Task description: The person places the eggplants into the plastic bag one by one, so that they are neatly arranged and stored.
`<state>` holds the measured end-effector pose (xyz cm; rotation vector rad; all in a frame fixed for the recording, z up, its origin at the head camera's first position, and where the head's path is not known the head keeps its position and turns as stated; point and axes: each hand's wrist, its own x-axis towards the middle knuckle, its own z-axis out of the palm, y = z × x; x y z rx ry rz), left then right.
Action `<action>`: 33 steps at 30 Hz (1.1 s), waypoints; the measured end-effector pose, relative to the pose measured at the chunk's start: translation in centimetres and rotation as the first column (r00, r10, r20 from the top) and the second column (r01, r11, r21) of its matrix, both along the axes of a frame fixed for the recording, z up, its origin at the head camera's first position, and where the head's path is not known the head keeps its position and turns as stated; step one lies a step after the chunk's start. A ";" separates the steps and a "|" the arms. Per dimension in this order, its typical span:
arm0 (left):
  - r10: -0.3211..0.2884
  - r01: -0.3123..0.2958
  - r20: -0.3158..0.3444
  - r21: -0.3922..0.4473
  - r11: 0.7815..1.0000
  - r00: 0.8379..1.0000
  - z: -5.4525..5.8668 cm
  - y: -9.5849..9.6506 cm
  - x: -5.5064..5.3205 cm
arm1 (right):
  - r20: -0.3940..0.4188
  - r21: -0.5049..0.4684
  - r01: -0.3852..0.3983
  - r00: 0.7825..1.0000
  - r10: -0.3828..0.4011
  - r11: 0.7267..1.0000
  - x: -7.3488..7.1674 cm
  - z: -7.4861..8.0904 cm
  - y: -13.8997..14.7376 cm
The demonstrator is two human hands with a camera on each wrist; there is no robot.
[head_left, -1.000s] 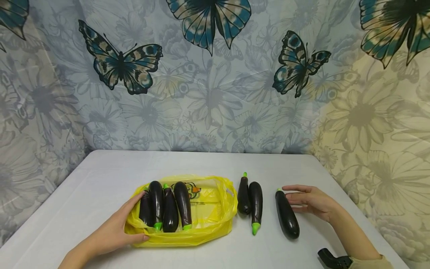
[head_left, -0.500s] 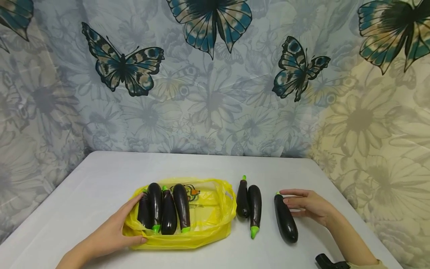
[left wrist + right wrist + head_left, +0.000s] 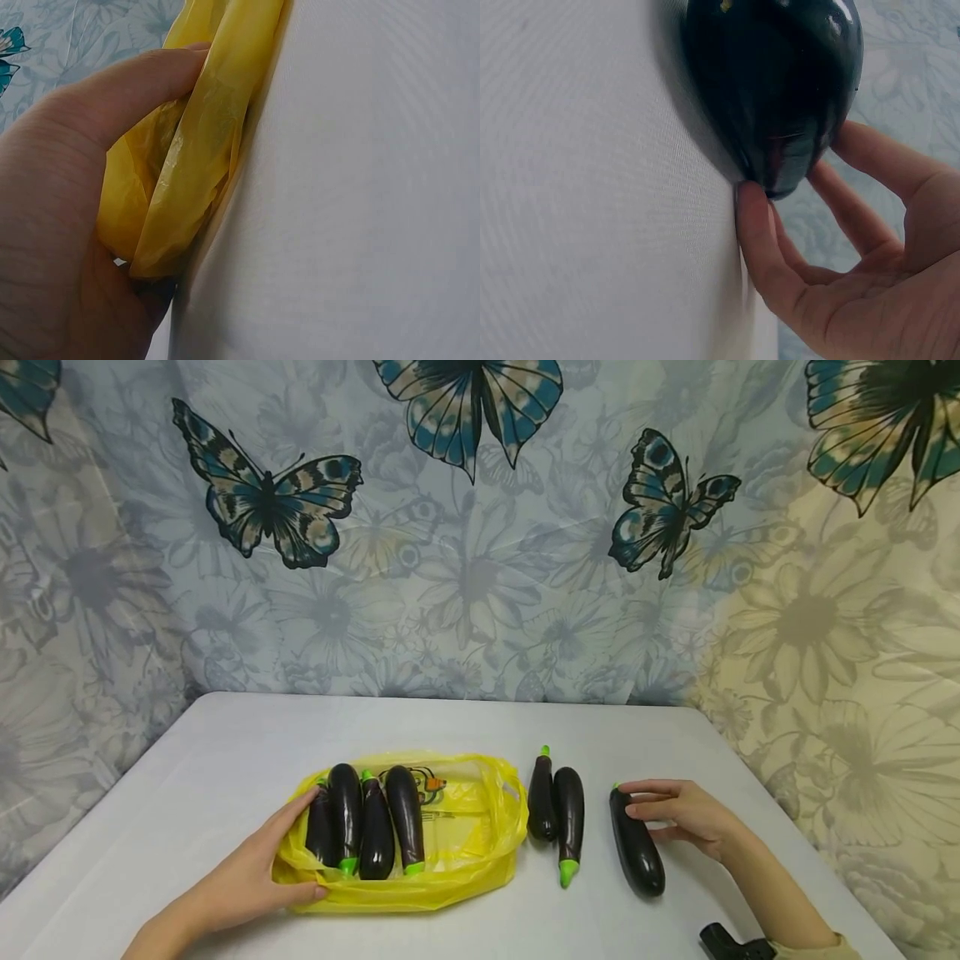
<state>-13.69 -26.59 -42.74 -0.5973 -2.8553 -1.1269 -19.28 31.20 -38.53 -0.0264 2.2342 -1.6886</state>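
Observation:
At the left end of a yellow plastic bag, my left hand grips the rim, thumb on the near side and fingers at the far side. In the left wrist view the thumb lies over a fold of yellow plastic. Several dark eggplants with green stem ends lie side by side in the bag's left half. On the right, my right hand holds a single eggplant by its narrow end, which points away. In the right wrist view, fingertips rest on both sides of that eggplant, low against the tabletop.
Two more eggplants, one stem-up and one stem-down, lie between the bag and the right hand. A black device is at the right wrist. Behind the white table hangs a butterfly-patterned cloth.
My right hand has shifted slightly left, and its fingers sit closer around the eggplant's narrow end. The left hand and the bag are nearly unchanged.

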 end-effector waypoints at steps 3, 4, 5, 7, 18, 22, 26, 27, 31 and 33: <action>0.001 -0.001 -0.005 0.002 1.000 1.000 0.1 0.0 0.1 | -0.007 0.005 -0.005 1.000 0.005 1.000 0.0 0.1 -0.1; 0.002 -0.002 -0.007 0.002 1.000 1.000 0.1 0.0 0.2 | -0.005 0.001 -0.006 1.000 0.006 1.000 0.0 0.1 -0.2; 0.003 -0.003 -0.011 0.002 1.000 1.000 0.1 -0.1 0.2 | -0.004 -0.003 -0.011 1.000 0.011 1.000 0.0 0.1 -0.2; 0.006 -0.006 -0.013 0.005 1.000 1.000 0.0 -0.1 0.2 | 0.002 -0.018 -0.019 1.000 0.019 1.000 0.0 0.2 -0.2; 0.002 -0.002 -0.003 0.010 1.000 1.000 0.2 -0.1 0.0 | 0.009 -0.069 -0.059 0.998 0.060 0.996 -0.2 0.3 0.0; 0.004 -0.004 0.001 0.012 1.000 1.000 0.2 0.0 -0.1 | 0.006 -0.045 -0.059 0.998 0.059 0.997 -0.3 0.0 0.1; -0.001 0.002 -0.007 0.010 1.000 1.000 0.1 0.0 -0.1 | -0.005 -0.004 -0.057 0.998 0.057 0.998 -0.2 -0.1 0.1; -0.003 0.003 -0.007 0.011 1.000 1.000 0.1 0.0 -0.1 | -0.007 0.001 -0.055 0.998 0.055 0.998 -0.2 -0.1 0.0; -0.001 0.001 0.003 0.009 1.000 1.000 0.2 0.1 -0.1 | 0.002 -0.013 -0.049 0.999 0.049 0.999 -0.1 -0.1 0.2; 0.000 0.000 0.003 0.008 1.000 1.000 0.2 0.2 -0.1 | 0.007 -0.020 -0.049 0.999 0.049 0.999 -0.1 -0.1 0.2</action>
